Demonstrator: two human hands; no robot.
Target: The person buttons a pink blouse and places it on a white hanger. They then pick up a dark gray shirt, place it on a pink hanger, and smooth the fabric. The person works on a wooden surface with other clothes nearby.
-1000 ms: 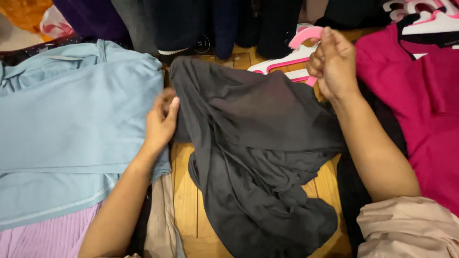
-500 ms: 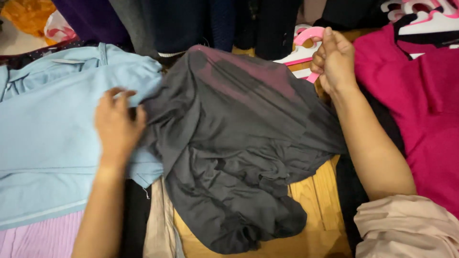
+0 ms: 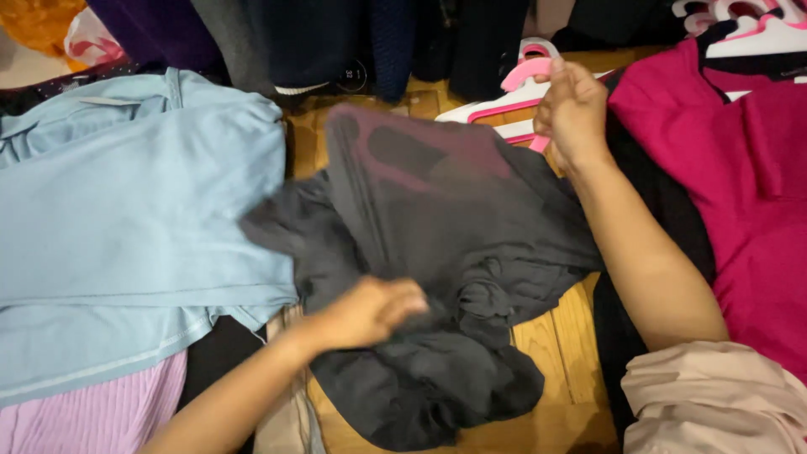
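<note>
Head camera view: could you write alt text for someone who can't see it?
A person's left hand presses on a crumpled dark grey garment spread on a wooden floor, while the right hand grips its top edge near pink and white hangers. A light blue garment lies left, a magenta one right.

Bare wood floor (image 3: 565, 332) lies open right of the grey garment (image 3: 437, 252); clothes crowd every other side

Home closet: hanging clothes (image 3: 353, 42), hangers (image 3: 513, 97)
</note>
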